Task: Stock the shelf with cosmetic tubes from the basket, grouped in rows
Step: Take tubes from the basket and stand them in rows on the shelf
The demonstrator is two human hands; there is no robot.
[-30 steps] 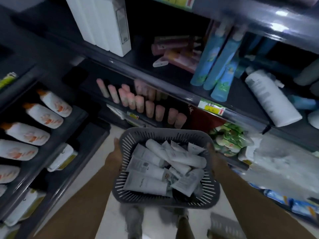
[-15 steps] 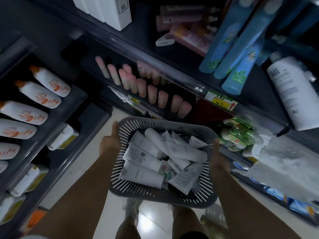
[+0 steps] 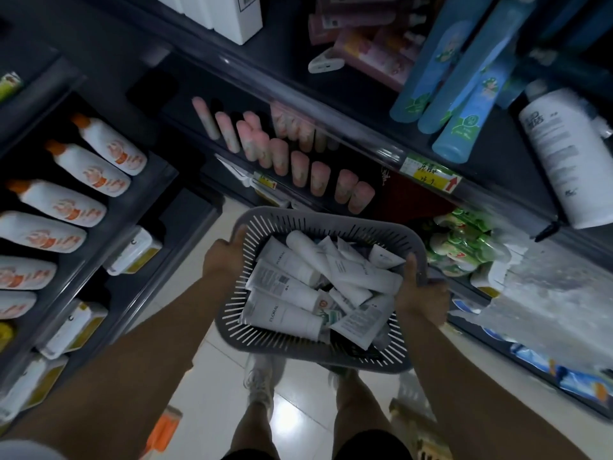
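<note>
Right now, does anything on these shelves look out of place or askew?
Yes. On the upper shelf the pink packs lie in a loose heap, with a small white item lying at the front edge. The blue bottles beside them seem to lean on each other.

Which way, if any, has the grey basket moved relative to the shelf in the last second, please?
No: the basket still has its far rim just below the pink tubes, as before; only the camera shifted.

The light is dim, and the dark shelves [image 3: 358, 141] lie deep in shadow. Pale glare shines off the floor [image 3: 282, 405] below. Wide-angle distortion bends the edges, and motion blur smears the right side.
</note>
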